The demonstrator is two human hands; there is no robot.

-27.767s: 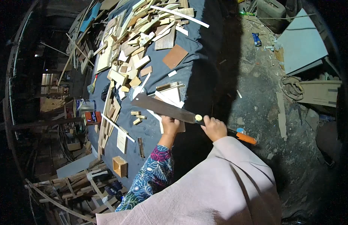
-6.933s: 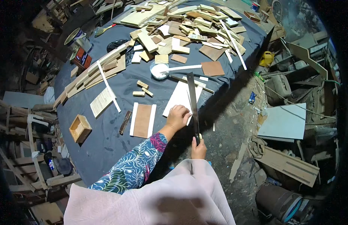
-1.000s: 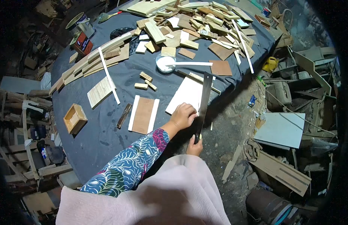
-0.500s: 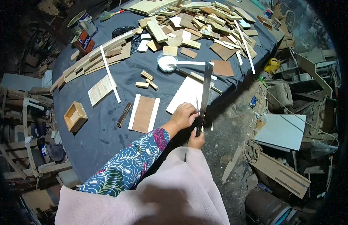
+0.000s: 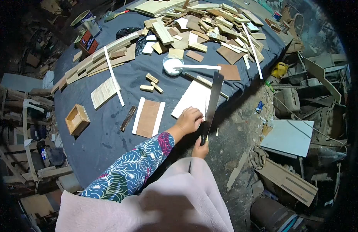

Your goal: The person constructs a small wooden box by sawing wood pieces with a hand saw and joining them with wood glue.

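Right hand (image 5: 200, 149) is gripping a black-handled handsaw with long dark metal blade (image 5: 214, 92), fingers closed. Left hand (image 5: 191, 118) is resting on a flat white rectangular board (image 5: 191, 94) at the dark cloth-covered table's (image 5: 109, 149) edge; fingers are curling, cannot tell if pinching. Blade is running along board's right side. Step: apparently sawing; next stroke is probably calling for a steady board, left fingertips clear.
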